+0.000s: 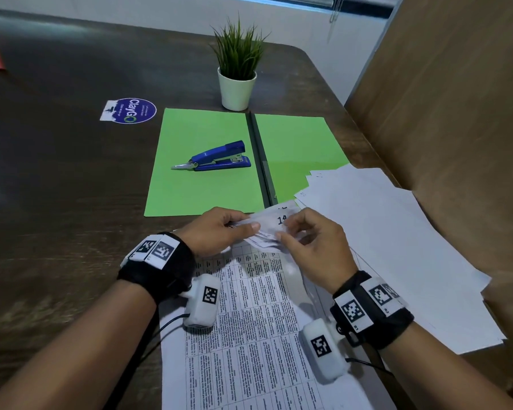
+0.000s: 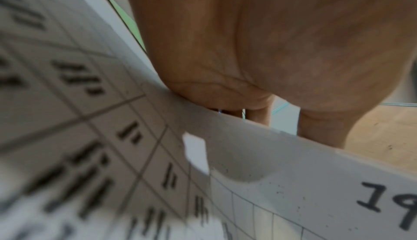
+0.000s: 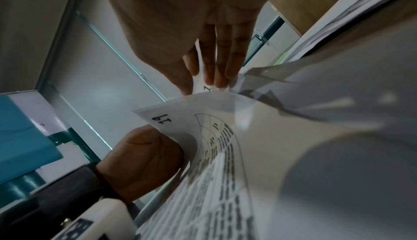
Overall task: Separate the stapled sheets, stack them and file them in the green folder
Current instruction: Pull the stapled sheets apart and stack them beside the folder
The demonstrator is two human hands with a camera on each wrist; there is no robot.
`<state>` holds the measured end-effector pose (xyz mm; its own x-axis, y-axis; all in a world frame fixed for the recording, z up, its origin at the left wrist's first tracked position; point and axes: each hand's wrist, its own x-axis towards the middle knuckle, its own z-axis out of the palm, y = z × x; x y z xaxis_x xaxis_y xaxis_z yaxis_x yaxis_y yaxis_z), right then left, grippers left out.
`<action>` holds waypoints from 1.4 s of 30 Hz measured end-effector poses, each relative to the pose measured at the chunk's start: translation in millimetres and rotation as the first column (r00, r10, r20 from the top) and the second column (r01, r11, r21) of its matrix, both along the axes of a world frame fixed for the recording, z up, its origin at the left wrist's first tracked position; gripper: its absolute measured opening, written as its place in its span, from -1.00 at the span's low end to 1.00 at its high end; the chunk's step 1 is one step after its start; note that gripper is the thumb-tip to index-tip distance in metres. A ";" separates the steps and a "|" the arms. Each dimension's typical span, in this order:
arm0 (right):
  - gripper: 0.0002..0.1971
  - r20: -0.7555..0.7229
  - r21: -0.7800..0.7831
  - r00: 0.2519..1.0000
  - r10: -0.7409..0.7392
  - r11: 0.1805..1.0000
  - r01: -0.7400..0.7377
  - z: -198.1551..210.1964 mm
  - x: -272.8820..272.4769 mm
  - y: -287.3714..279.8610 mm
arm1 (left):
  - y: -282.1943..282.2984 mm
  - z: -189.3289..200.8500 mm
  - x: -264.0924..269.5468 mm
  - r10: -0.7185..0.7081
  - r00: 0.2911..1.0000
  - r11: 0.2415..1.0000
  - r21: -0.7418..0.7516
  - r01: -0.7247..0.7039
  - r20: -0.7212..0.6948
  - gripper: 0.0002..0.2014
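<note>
Both hands work one top corner of the stapled sheets (image 1: 249,321). Left hand (image 1: 216,232) pinches the corner, thumb on top, fingers under. Right hand (image 1: 311,247) pinches the curled-up pages right beside it, thumb and fingertips closed on paper; the right wrist view shows its fingers (image 3: 222,69) lying nearly straight along a page edge w/ the thumb opposite. Pages fan open between the two grips, a handwritten "14" on the upper one. The staple itself isn't visible, so can't tell if it's out or in.

Step, by my read: separating, i.e. peeling one sheet off the bundle at the corner. Stacking and filing not done yet.

Just below the grip, toward the body, the rest of the printed bundle lies flat on the table (image 1: 57,173). To the right of the grip, a loose fanned pile of sheets (image 1: 397,247), prob. the ones already freed. Just beyond the grip, the green folder (image 1: 196,179) lies open, w/ a blue stapler (image 1: 219,158) on its left leaf; a potted plant (image 1: 237,72) stands further back.

Next move likely needs the hands pulled apart slowly, low to the page, so the corner doesn't tear. Then the sheet goes rightward onto the pile. The stapler must come off the folder before filing.
</note>
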<state>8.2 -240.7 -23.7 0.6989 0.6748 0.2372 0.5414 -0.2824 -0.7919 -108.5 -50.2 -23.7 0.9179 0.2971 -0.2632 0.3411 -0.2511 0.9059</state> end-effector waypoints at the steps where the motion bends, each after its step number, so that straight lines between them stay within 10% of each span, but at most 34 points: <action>1: -0.85 0.008 0.001 0.999 0.035 0.999 -0.035 -0.3 -0.8 -0.9 | 0.0 -0.8 -0.1 -0.008 1.000 1.000 -0.001 0.008 0.008 -0.70; 25: -0.78 0.256 -0.010 0.965 0.061 0.998 -0.060 8.4 -1.4 10.8 | 2.3 -5.7 1.4 -0.023 1.000 1.000 -0.014 0.023 0.007 -0.68; 35: -0.81 0.423 -0.327 0.863 0.276 0.935 -0.139 13.3 -4.3 11.0 | 3.6 -5.8 1.0 -0.051 0.998 0.999 -0.010 0.051 0.038 -0.57; 42: -0.87 0.225 -0.314 0.968 0.108 0.949 -0.032 8.1 5.3 22.8 | 4.5 -5.4 1.5 -0.057 0.998 0.998 0.031 0.057 0.010 -0.74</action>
<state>13.5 -217.8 -15.6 0.5961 0.7860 0.1641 0.7295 -0.4448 -0.5195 -107.0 -45.6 -29.1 0.9363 0.2518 -0.2449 0.3157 -0.2978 0.9009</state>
